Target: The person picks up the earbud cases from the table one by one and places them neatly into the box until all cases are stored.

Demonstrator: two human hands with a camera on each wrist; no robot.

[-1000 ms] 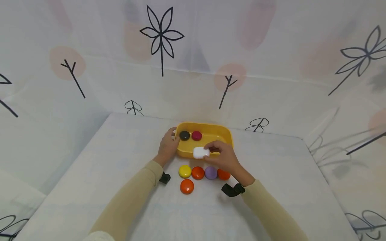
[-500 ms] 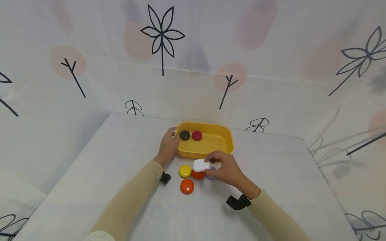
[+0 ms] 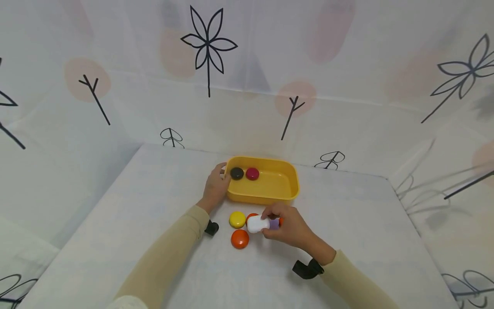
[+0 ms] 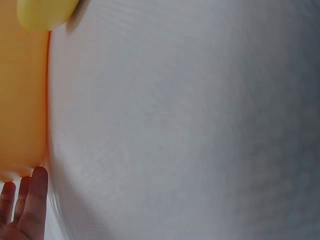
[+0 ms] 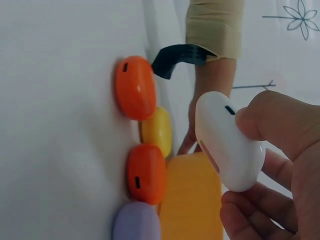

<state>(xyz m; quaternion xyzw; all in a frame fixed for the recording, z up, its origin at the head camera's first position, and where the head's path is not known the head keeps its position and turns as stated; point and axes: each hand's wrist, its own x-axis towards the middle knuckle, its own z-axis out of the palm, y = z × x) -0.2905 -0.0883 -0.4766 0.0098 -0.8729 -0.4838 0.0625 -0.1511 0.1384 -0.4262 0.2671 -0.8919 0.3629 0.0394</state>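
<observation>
My right hand (image 3: 291, 225) pinches a glossy white rounded case (image 3: 257, 224) between thumb and fingers. A small dark slot shows on the white case (image 5: 227, 127) in the right wrist view. It is held above the row of round pieces, partly covering an orange-red one (image 3: 251, 216) and a purple one (image 3: 274, 223). My left hand (image 3: 215, 189) holds the left end of a yellow tray (image 3: 272, 184), thumb at the rim. Several fingertips (image 4: 39, 180) lie against the tray's outside wall in the left wrist view. Inside the tray sit a black round piece (image 3: 236, 173) and a crimson one (image 3: 252, 174).
Left of the white case lies a yellow round piece (image 3: 237, 219), with an orange one (image 3: 240, 239) nearer the person. Another orange-red piece mostly hides behind the right fingers. A patterned cloth wall (image 3: 247, 116) rises behind the white table (image 3: 173, 266).
My right hand has drawn the white case back from the tray's near rim, toward the person, to over the row of round pieces. The left hand and the tray have stayed put.
</observation>
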